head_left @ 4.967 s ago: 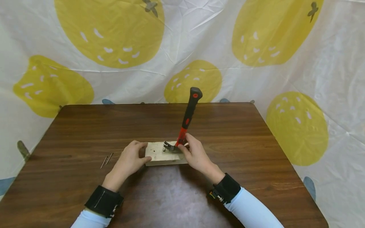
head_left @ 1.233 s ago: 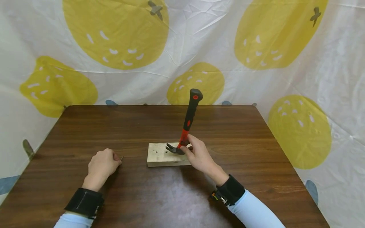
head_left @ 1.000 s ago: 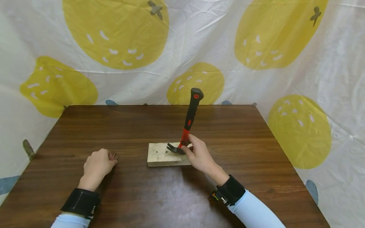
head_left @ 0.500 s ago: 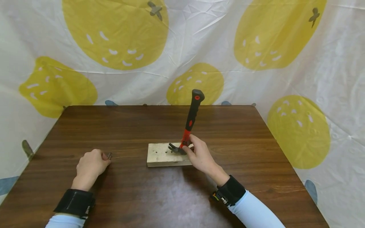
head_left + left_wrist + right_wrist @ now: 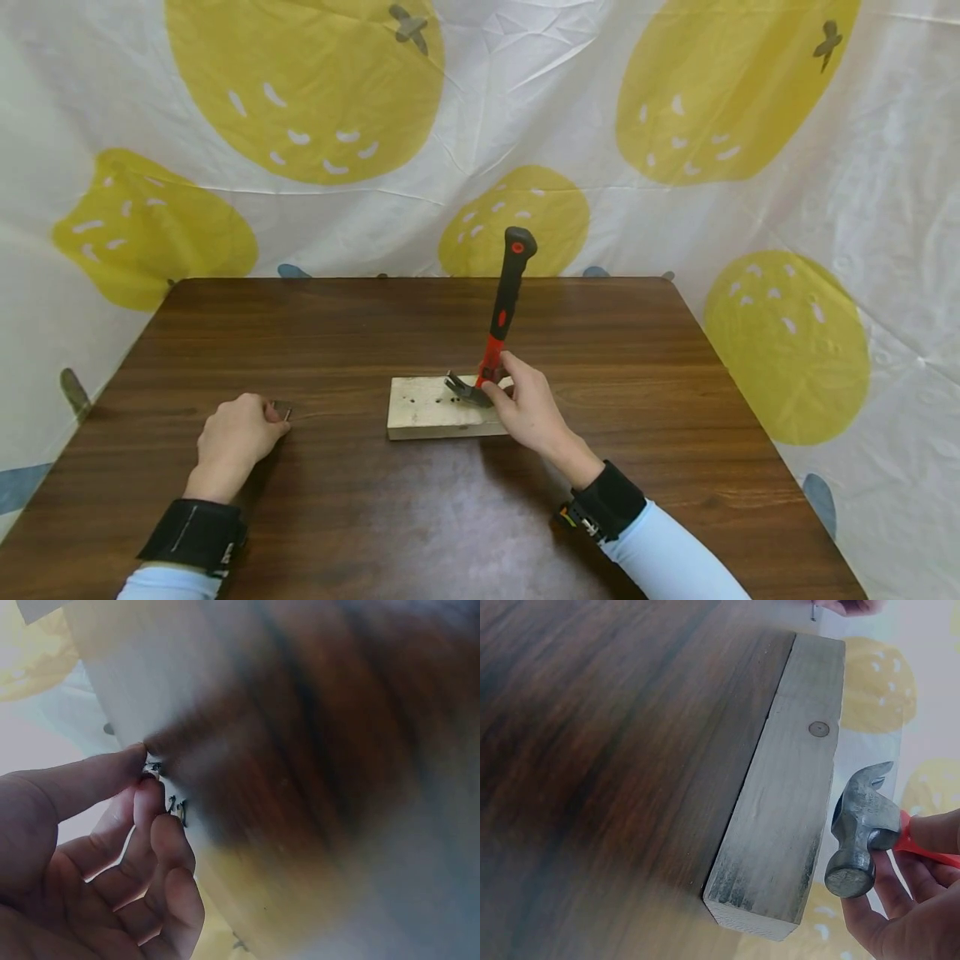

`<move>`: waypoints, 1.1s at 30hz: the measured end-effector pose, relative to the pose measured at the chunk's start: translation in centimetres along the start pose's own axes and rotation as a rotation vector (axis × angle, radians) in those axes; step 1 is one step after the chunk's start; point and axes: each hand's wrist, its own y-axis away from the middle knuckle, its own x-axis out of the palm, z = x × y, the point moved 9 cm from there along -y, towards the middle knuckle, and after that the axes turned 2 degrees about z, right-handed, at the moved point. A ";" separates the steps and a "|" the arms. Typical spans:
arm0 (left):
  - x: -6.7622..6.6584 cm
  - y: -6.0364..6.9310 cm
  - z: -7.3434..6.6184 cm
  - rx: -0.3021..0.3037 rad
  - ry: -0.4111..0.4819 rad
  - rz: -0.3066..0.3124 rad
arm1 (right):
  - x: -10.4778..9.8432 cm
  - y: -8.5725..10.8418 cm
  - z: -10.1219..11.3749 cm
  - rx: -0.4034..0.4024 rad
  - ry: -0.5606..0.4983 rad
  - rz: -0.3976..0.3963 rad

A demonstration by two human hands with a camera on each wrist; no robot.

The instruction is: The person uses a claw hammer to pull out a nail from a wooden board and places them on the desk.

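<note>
My right hand (image 5: 531, 408) holds the claw hammer (image 5: 508, 287) by its red neck, just behind the head, with the black handle pointing up and away. The hammer's metal head (image 5: 859, 832) is at the top of the pale wooden block (image 5: 420, 421); whether it touches cannot be told. Several dark holes mark the block's top. At the left, low over the table, my left hand (image 5: 236, 442) pinches a nail (image 5: 154, 768) between thumb and forefinger. Two nails (image 5: 181, 813) show just past its fingertips, partly hidden by the hand.
The brown wooden table (image 5: 360, 325) spreads around the block, between and beyond both hands. Behind it hangs a white cloth (image 5: 660, 225) printed with yellow fruit. Black bands (image 5: 197, 533) are strapped on both wrists.
The nail under the hammer's claw five seconds ago is out of the block. My left hand has left the block and moved left with a nail to the other nails. The hammer shifted slightly right.
</note>
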 end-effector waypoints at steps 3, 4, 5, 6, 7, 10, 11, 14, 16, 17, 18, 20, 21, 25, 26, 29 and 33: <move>-0.1 0.0 -0.1 0.001 -0.006 -0.009 | -0.1 0.0 -0.1 0.003 -0.008 -0.011; -0.1 0.0 -0.1 0.000 -0.007 -0.011 | -0.1 0.0 -0.1 0.002 -0.013 -0.015; -0.1 0.0 -0.2 0.002 -0.007 -0.015 | -0.1 0.0 -0.1 -0.001 -0.016 -0.018; -0.2 0.0 -0.3 0.003 -0.007 -0.020 | -0.1 0.1 -0.1 -0.002 -0.014 -0.019; -0.3 0.0 -0.5 0.005 -0.005 -0.024 | -0.1 0.1 -0.1 -0.002 -0.016 -0.019; -0.5 0.2 -1.2 0.016 0.000 -0.035 | -0.1 0.1 -0.2 -0.001 -0.019 -0.016; -0.5 0.2 -1.5 0.023 0.001 -0.039 | -0.1 0.1 -0.2 -0.002 -0.017 -0.014; -0.7 0.4 -2.5 0.047 0.008 -0.046 | -0.1 0.1 -0.2 -0.002 -0.013 -0.011; -0.8 0.5 -3.3 0.076 0.011 -0.060 | -0.1 0.2 -0.1 -0.004 -0.013 -0.009; -0.8 0.6 -3.7 0.092 0.012 -0.066 | -0.1 0.2 -0.1 -0.003 -0.012 -0.009; -0.9 0.7 -4.1 0.107 0.014 -0.075 | -0.1 0.2 0.0 -0.002 -0.014 -0.007; -0.9 0.8 -4.7 0.136 0.015 -0.090 | 0.0 0.3 0.0 -0.002 -0.017 -0.003; -0.9 0.8 -5.0 0.148 0.017 -0.095 | 0.0 0.3 0.0 0.000 -0.018 -0.001; -0.6 0.9 -6.0 0.185 0.023 -0.096 | 0.0 0.4 0.1 -0.005 -0.003 0.007; -0.4 0.9 -6.2 0.194 0.026 -0.090 | 0.1 0.4 0.1 -0.010 0.004 0.009; -0.1 0.9 -6.9 0.217 0.030 -0.077 | 0.1 0.3 0.3 -0.031 0.021 0.013; 0.3 0.9 -7.7 0.244 0.047 -0.071 | 0.2 0.4 0.5 -0.054 0.032 0.024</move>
